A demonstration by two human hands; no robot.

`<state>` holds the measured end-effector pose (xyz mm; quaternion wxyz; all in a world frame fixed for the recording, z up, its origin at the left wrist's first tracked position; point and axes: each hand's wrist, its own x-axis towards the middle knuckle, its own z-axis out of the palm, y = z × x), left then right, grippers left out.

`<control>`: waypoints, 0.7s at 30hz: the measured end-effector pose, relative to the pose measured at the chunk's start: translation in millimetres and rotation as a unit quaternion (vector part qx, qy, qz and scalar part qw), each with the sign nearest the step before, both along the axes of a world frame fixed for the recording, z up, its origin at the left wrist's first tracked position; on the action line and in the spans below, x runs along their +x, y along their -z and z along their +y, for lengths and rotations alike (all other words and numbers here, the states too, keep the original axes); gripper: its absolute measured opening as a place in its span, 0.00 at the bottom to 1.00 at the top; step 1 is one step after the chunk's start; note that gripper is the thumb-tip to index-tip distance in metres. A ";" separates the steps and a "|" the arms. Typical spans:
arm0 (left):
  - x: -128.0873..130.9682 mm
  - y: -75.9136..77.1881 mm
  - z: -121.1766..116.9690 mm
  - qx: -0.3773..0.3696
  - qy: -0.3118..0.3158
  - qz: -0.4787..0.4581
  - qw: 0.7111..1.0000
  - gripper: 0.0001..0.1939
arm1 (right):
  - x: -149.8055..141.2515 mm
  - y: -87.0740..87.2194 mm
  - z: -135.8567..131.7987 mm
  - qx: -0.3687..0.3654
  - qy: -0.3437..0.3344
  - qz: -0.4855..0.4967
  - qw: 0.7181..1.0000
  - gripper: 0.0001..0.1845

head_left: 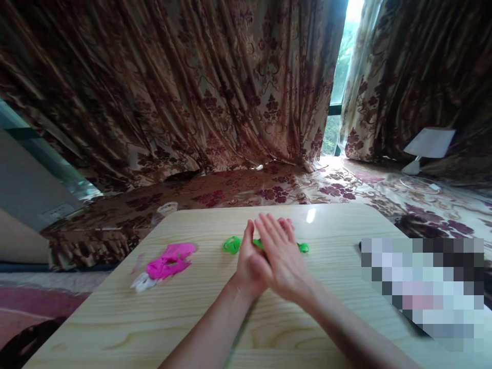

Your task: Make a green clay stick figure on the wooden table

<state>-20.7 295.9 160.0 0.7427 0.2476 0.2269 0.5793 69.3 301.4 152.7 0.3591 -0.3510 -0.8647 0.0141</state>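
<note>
My two hands meet over the middle of a light wooden table [200, 318]. My right hand [282, 256] lies flat across my left hand [248, 259], palms together and fingers stretched out. A bright green piece [231, 245] is pressed between the palms; one looped end sticks out to the left, another end [303, 248] to the right. I cannot tell what it is made of. A pink piece [171, 260] with a white bit [143, 282] lies loose on the table to the left of my hands.
Patterned brown curtains [184, 92] hang behind the table, over a floral cloth [277, 189]. A clear plastic cup [165, 211] sits past the table's far left corner. A white lamp [425, 148] lies at the right. A blurred-out patch covers the table's right edge.
</note>
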 end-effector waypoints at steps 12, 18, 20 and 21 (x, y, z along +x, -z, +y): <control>7.1 10.2 -1.9 0.016 0.122 0.079 0.989 0.11 | 61.1 -6.0 43.7 -0.367 -0.079 0.372 0.849 0.23; 1.5 8.2 1.6 0.015 0.107 0.113 0.988 0.09 | 61.2 -12.6 39.4 -0.415 -0.094 0.361 0.830 0.17; 1.9 7.9 1.1 0.024 0.086 0.151 0.985 0.10 | 59.7 -10.4 41.0 -0.396 -0.087 0.383 0.830 0.16; 2.0 7.8 0.8 0.031 0.068 0.180 0.981 0.11 | 59.0 -9.1 41.9 -0.385 -0.084 0.396 0.829 0.16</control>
